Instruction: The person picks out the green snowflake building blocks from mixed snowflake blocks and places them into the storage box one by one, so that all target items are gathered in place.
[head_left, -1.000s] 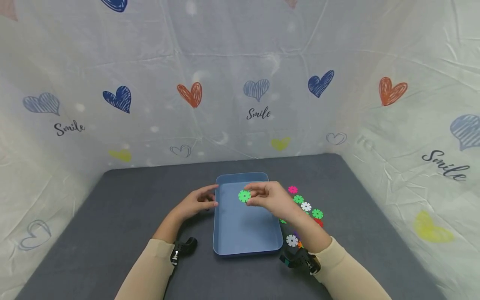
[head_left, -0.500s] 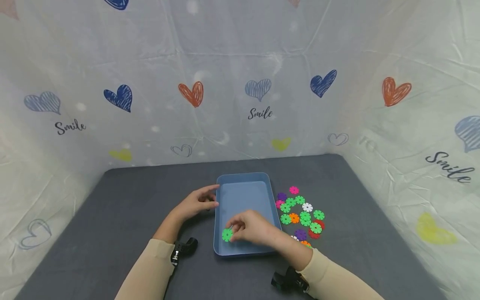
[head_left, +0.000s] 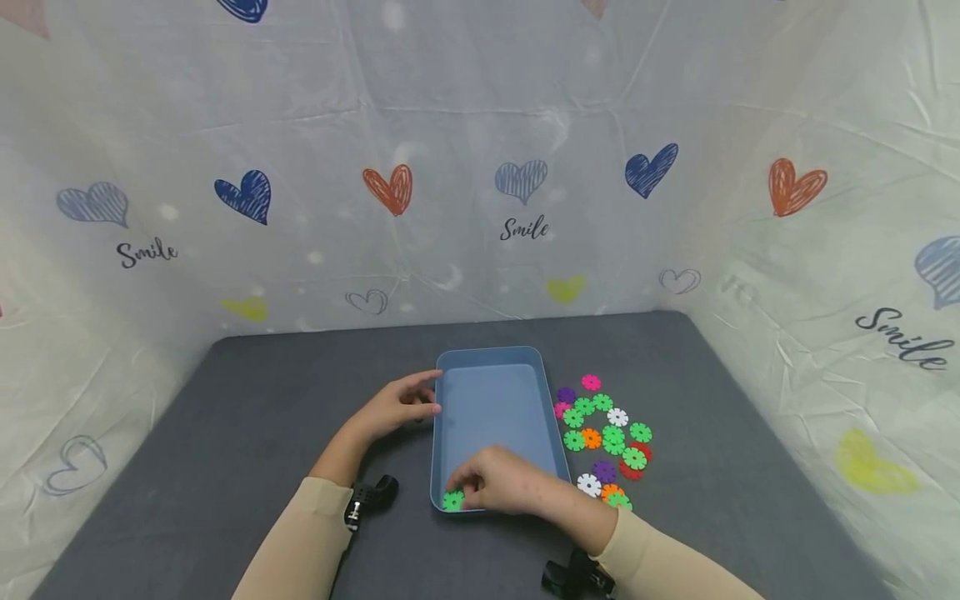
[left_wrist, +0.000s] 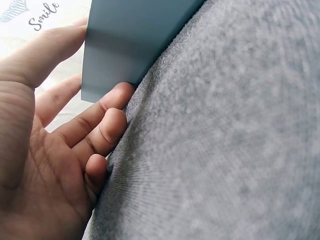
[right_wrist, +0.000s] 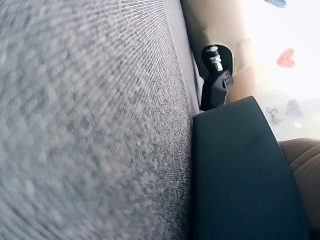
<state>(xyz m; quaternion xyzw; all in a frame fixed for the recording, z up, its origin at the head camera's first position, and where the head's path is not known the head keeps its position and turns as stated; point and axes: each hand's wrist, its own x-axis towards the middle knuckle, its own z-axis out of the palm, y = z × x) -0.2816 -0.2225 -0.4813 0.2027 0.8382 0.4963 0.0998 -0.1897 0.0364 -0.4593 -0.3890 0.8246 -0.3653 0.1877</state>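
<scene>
Reaching across the near part of the blue tray point(head_left: 498, 400), the right forearm slants in from the lower right, its beige sleeve point(head_left: 667, 562) ending short of the wrist. The right hand point(head_left: 498, 482) is bent downward, back of the hand uppermost, knuckles rounded, fingertips angled toward the tray's near left corner. There its thumb and curled fingers pinch a green notched disc point(head_left: 453, 500), which sits inside the walls at that corner; whether it touches the tray floor cannot be told. The right wrist view shows the tray's outer wall hiding the fingertips.

The left hand point(head_left: 393, 406) comes in from the lower left and stops at the tray's left wall. Its index finger stretches out to the rim, and the thumb points at the same wall, nearer the person. The left wrist view shows the palm side, with the remaining fingers loosely bent low against the wall and the grey cloth point(left_wrist: 225, 125).

Just right of the tray lies a loose scatter of further discs, mostly green, with an orange disc point(head_left: 591, 438) among them and a white disc point(head_left: 588, 485) near the right forearm.
</scene>
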